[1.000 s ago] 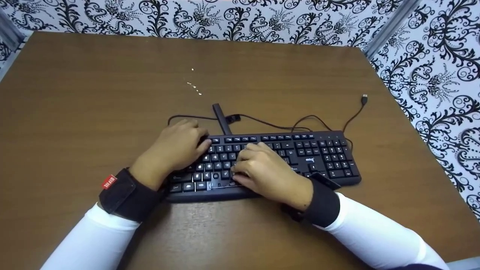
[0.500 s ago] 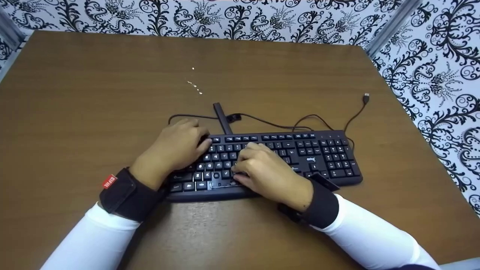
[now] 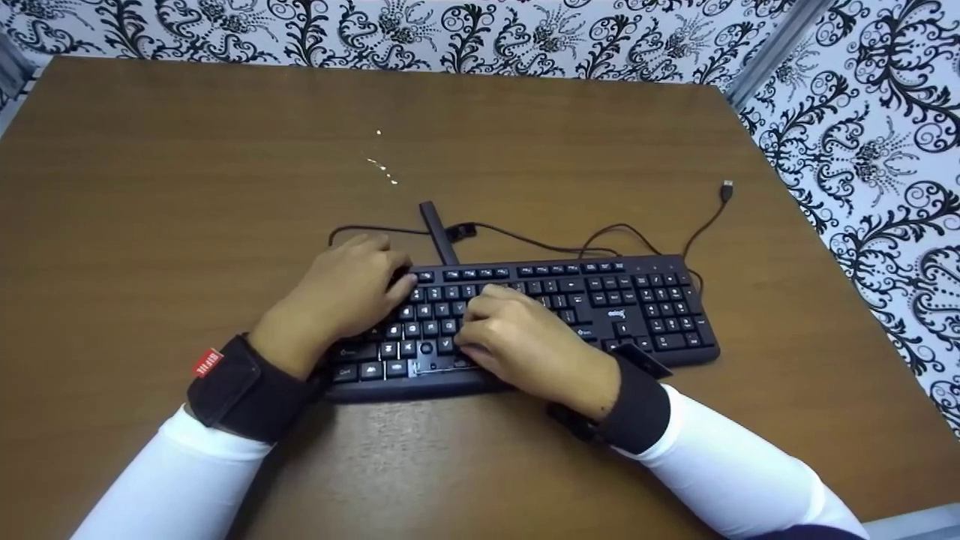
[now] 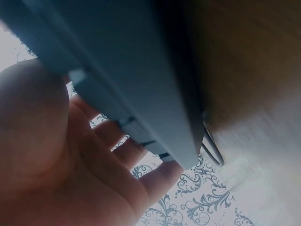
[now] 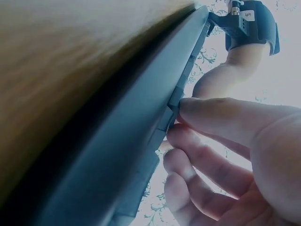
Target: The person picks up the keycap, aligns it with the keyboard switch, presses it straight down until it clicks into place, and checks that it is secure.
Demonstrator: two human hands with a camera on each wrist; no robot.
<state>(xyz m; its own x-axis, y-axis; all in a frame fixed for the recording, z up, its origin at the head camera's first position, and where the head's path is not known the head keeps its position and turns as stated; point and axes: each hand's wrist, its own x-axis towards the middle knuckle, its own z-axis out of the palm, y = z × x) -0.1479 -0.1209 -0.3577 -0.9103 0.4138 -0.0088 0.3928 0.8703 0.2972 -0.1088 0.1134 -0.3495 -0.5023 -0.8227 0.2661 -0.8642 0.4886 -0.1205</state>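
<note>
My left hand holds the far left corner of the keyboard, thumb laid on the upper keys and the other fingers bent over the end; the left wrist view shows them curving round the edge, their tips partly hidden. My right hand is over the keyboard's middle, left of the arrow keys, with its fingers curled close together. In the right wrist view its thumb touches the side of the keys and the forefinger is just beside it, a narrow gap between the two; I cannot tell whether they pinch a key. The keyboard lies flat on the brown tabletop, its near edge towards me. Left of my right hand, a round spot sits among the lower keys, above a shiny strip. Behind the keyboard a dark bar slants away from its back edge, and the cable loops across to a plug beyond the right end. A few white flecks lie farther back. I wear black wristbands and white sleeves; patterned wallpaper stands behind the tabletop and to its right.
</note>
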